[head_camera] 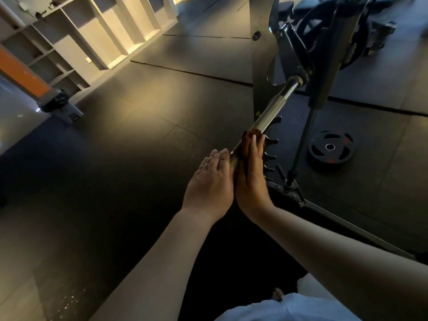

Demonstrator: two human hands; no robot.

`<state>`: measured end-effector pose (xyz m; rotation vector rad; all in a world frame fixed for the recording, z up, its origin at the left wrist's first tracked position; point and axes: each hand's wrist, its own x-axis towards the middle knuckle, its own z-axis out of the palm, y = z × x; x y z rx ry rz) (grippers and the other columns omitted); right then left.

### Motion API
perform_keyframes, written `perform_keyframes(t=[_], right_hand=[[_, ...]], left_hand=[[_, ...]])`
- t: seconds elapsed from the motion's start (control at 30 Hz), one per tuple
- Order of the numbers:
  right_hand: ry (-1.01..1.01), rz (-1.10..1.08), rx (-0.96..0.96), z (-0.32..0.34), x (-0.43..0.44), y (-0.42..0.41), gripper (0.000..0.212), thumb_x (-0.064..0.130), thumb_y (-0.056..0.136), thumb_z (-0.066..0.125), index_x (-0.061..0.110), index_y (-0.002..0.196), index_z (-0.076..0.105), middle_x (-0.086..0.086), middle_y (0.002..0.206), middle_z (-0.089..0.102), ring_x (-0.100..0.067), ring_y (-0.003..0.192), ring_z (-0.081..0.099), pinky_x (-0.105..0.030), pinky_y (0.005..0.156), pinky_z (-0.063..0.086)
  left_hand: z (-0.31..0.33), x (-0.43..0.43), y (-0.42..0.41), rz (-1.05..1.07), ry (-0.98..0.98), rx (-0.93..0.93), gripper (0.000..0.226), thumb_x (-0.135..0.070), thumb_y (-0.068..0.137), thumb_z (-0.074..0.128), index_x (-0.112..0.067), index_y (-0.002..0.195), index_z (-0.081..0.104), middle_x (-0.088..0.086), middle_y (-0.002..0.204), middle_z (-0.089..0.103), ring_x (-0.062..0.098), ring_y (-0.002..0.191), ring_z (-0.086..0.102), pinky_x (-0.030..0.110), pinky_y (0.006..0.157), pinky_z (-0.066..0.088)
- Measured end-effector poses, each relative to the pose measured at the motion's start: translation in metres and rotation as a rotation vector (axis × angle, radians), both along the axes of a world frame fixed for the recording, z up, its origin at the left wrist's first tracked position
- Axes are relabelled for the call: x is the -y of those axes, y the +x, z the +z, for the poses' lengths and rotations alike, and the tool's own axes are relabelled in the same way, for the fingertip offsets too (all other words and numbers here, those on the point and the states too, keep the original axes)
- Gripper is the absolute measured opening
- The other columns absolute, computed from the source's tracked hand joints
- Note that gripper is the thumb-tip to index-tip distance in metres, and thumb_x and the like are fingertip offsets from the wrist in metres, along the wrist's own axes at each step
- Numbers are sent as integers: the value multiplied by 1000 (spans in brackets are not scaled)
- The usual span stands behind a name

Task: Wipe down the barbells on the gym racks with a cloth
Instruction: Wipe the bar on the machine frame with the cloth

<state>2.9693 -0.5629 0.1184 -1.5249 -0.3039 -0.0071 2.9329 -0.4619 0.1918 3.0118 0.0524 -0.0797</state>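
Note:
A chrome barbell sleeve [274,111] slants from the dark rack [262,66] at upper right down to my hands at centre. My left hand [213,179] lies flat with straight fingers against the left side of the sleeve's near end. My right hand [251,174] presses the right side, its fingers stretched along the bar. A brownish patch shows at its fingertips; whether that is cloth or a reflection I cannot tell. No cloth is plainly visible. The bar's near end is hidden between my palms.
A black weight plate [330,147] lies on the rubber floor to the right of the rack's thin rod. More plates and a bench stand at the top right. Pale cubby shelves [92,31] line the back left, beside an orange post [23,72].

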Motion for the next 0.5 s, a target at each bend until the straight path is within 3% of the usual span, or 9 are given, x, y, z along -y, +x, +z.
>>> perform_keyframes(t=[0.07,0.2,0.37,0.5], right_hand=[[-28,32,9,-5,-2,-14,75,15,108,44,24,164,-4,9,168,-25,18,145,-17,-5,117,6],[5,14,7,1,5,6,68,3,107,41,17,165,7,10,168,-18,1,153,-15,-15,124,6],[30,0,-87,17,-7,-15,69,5,106,40,20,164,5,1,169,-20,19,141,-15,4,110,5],[99,96,-102,17,-16,-49,74,12,106,43,26,163,-2,7,167,-26,20,143,-15,-1,113,5]], left_hand=[[1,1,-5,17,0,-7,57,-38,109,22,-16,161,13,8,167,19,18,155,14,31,123,11],[3,-3,-24,59,-17,-16,57,-36,109,26,-17,161,15,8,166,23,17,155,15,31,123,13],[10,-6,-43,136,-15,-65,57,-33,109,29,-19,162,13,7,168,20,17,155,15,33,124,14],[13,-4,-51,183,-9,-81,58,-32,109,30,-20,162,10,7,169,16,18,155,14,32,123,11]])
